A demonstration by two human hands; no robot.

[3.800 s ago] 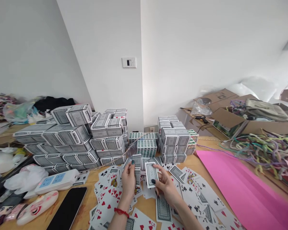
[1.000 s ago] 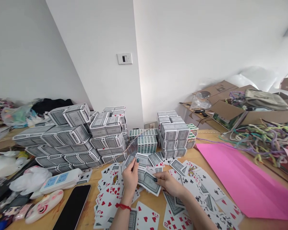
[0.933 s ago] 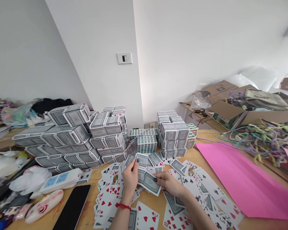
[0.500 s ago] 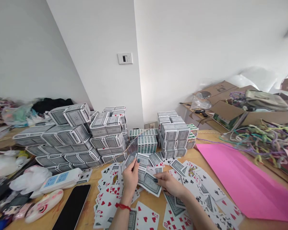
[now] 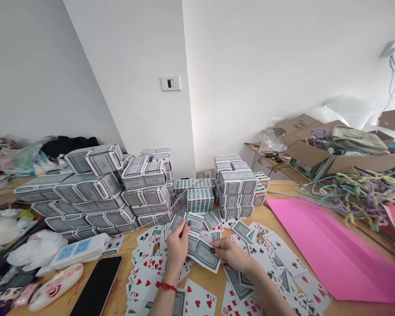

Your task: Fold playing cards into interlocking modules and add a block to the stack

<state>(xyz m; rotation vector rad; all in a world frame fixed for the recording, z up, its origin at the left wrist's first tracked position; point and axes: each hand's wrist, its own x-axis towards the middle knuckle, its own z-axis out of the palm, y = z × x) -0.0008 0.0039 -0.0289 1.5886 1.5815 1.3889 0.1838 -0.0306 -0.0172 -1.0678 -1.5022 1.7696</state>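
Note:
My left hand (image 5: 177,245), with a red string on its wrist, is closed with thumb and fingers pinching playing cards. The patterned grey backs of the held playing cards (image 5: 204,255) face up between my hands. My right hand (image 5: 233,254) is closed on their right edge, thumb on top. How many cards each hand grips is hard to tell. Loose cards (image 5: 148,281) lie face up below and left of my left hand, and more scattered cards (image 5: 276,259) spread right of my right hand. Others lie just beyond my fingertips.
Block-like stacks faced with card backs (image 5: 85,188) stand at the back left, with another stack (image 5: 235,184) at the back right. Green-patterned boxes (image 5: 200,199) sit between them. A phone (image 5: 97,285), power strip (image 5: 80,250), pink sheet (image 5: 316,245) and tangled cords (image 5: 355,193) lie around.
The view has shifted slightly. Both hands keep their hold on the cards, with hardly any movement over the table.

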